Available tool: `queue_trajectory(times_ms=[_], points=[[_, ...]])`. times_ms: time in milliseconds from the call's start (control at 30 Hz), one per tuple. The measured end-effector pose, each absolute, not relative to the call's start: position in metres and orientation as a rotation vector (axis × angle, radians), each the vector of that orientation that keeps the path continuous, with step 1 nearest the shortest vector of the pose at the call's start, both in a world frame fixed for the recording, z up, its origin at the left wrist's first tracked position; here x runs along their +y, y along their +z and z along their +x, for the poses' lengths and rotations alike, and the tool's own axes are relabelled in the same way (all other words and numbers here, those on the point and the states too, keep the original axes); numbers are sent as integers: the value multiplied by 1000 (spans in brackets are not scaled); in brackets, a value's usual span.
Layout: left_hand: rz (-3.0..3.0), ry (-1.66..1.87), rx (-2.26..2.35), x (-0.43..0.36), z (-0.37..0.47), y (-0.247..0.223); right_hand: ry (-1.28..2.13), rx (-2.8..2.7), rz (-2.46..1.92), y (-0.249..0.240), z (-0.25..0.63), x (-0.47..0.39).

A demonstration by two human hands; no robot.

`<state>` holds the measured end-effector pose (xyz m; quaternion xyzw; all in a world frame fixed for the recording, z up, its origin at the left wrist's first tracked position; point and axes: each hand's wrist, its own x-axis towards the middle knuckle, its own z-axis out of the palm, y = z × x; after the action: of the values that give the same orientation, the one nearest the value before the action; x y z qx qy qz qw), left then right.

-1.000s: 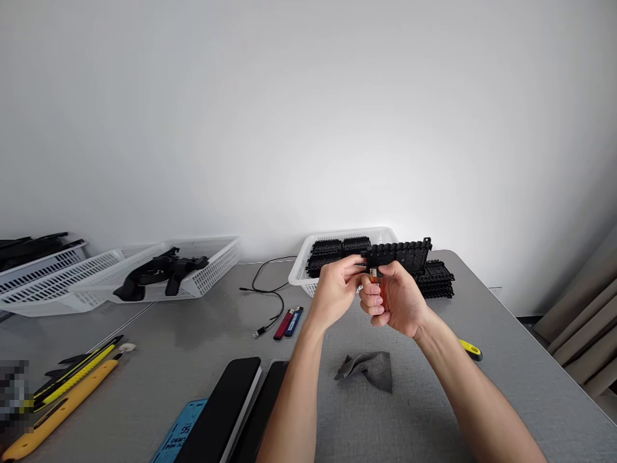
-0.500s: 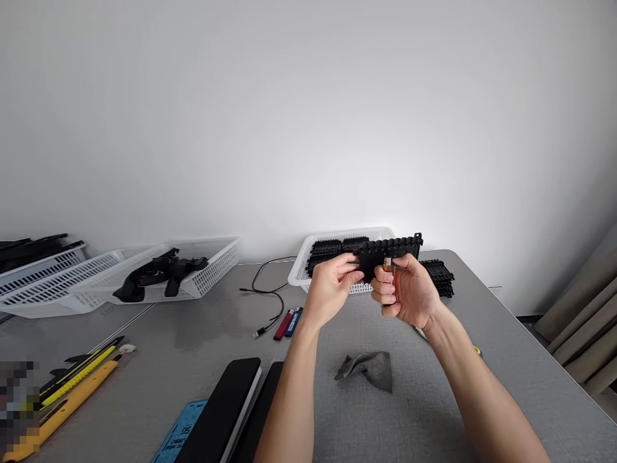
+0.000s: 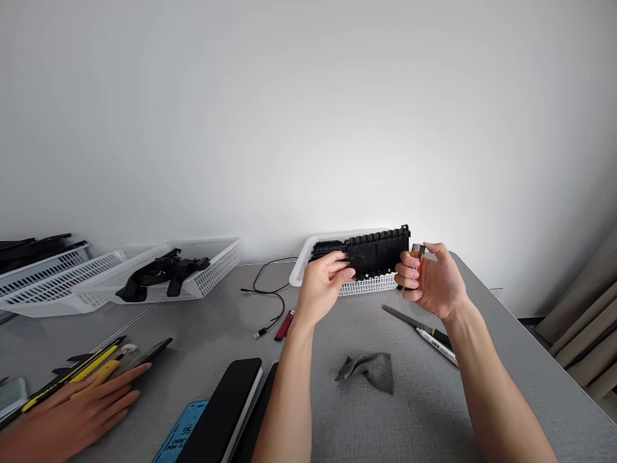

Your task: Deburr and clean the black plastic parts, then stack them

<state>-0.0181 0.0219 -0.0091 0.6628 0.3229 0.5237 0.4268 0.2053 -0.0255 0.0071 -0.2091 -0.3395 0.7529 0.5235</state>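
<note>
My left hand [image 3: 322, 283] grips a flat black plastic part [image 3: 378, 252] by its left end. The part has a row of rounded bumps along its top edge and is held upright above the table. In my right hand [image 3: 431, 276], the fingers wrap round an orange lighter [image 3: 417, 255], close to the part's right end. No flame shows. Behind the held part is a white basket [image 3: 297, 263] with similar black parts [image 3: 328, 247] in it.
Another person's hand [image 3: 91, 405] lies over yellow-handled tools at the left. A grey cloth [image 3: 369, 373], a file [image 3: 409, 316], a white marker [image 3: 434, 344], a red lighter [image 3: 284, 325] and a cable [image 3: 270, 291] lie on the table. White baskets [image 3: 212, 276] with black parts stand at the left.
My right hand with the lighter has moved right, away from the middle of the black part. The part has shifted slightly left. Another person's hand has come in at the lower left.
</note>
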Motion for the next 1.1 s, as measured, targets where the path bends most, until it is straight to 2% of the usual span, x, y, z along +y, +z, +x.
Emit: queue_trajectory(times_ms=[267,500,1100], points=[[1382,1320,810,23,-14,-6,1060,-862,-771,3,186,-22],[1471,1121,723,16,-11,-3,995,-910,-768,-16,174,-7],[1618,1080,867,15,-7,-4,663,-1158,-1048,-15,180,-8]])
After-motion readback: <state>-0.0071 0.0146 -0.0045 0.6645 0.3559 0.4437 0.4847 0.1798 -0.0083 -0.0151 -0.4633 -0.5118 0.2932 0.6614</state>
